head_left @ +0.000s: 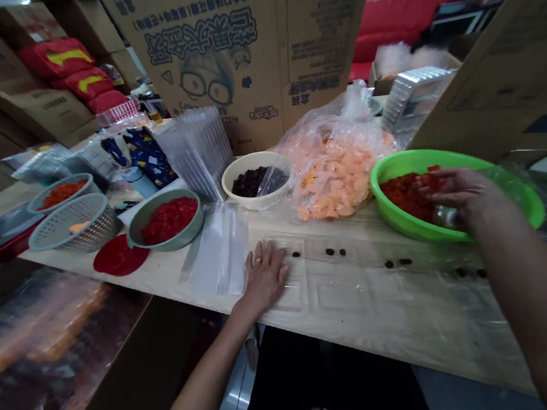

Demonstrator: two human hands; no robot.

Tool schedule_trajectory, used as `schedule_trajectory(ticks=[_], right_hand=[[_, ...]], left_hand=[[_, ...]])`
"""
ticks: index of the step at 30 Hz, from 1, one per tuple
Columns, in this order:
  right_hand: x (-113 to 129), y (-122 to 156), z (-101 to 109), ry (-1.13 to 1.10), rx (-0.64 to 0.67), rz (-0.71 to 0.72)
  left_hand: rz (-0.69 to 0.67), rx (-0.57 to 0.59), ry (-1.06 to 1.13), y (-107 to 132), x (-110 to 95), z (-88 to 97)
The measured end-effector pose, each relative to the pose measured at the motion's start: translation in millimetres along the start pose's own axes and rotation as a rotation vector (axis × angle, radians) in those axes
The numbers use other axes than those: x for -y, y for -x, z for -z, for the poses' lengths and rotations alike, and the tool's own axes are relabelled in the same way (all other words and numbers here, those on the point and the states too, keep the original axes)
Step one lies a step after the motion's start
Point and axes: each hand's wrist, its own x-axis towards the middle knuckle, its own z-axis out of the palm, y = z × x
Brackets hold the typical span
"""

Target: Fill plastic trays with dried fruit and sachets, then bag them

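Observation:
My left hand (264, 275) lies flat and open on the left end of a clear plastic compartment tray (359, 281) on the wooden table. A few dark dried fruits (335, 251) sit in the tray's far compartments. My right hand (458, 194) reaches into a green bowl (400, 168) of red fruit pieces (406, 193), its fingers curled over the pieces; what they hold is hidden. Something shiny shows under the palm.
A cream bowl of dark fruit (256, 179), a clear bag of orange slices (337, 170), a grey-green bowl of red pieces (167, 219), two colanders (74, 221), a stack of clear bags (198, 151) and large cardboard boxes (252, 40) crowd the table's far side.

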Motion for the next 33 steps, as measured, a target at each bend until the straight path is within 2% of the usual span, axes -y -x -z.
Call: schedule_trajectory(ticks=[2, 3, 5, 6, 7, 9, 10, 11, 13, 14, 16, 20, 26, 30, 33], right_hand=[[18, 16, -6, -0.304, -0.018, -0.132], [29, 26, -18, -0.419, 0.011, -0.165], [51, 46, -59, -0.523, 0.145, -0.131], [60, 55, -86, -0.503, 0.23, -0.132], [69, 64, -116, -0.484, 0.286, -0.138], [81, 77, -176, -0.42, 0.377, -0.12], [84, 82, -203, -0.274, 0.435, -0.005], [87, 86, -226, -0.119, 0.495, 0.127], [91, 90, -258, 0.167, 0.553, 0.32], [92, 90, -268, 0.272, 0.557, 0.362], [92, 88, -278, 0.435, 0.538, 0.357], [87, 82, -284, 0.637, 0.526, 0.318], [81, 76, -281, 0.667, 0.517, 0.301], [80, 67, -272, 0.697, 0.43, 0.257], [78, 64, -266, 0.69, 0.427, 0.265]], left_hand=[[0.018, -0.11, 0.15, -7, 0, 8.7], [0.062, -0.189, 0.27, -13, -1, 14.6], [0.228, -0.299, 0.618, -30, -3, 27.9], [0.333, -0.271, 0.838, -40, -5, 34.6], [0.433, -0.177, 1.07, -49, -7, 40.9], [0.564, 0.116, 1.468, -67, -8, 51.2], [0.588, 0.238, 1.595, -73, -8, 54.7], [0.591, 0.299, 1.666, -78, -6, 57.2], [0.596, 0.258, 1.676, -81, 1, 58.7], [0.603, 0.214, 1.64, -80, 5, 58.0], [0.616, 0.156, 1.521, -77, 16, 54.9], [0.614, 0.101, 1.311, -73, 34, 47.9], [0.562, 0.014, 1.231, -72, 52, 50.3], [0.525, 0.013, 1.191, -70, 57, 51.0], [0.481, 0.015, 1.139, -70, 57, 46.9]])
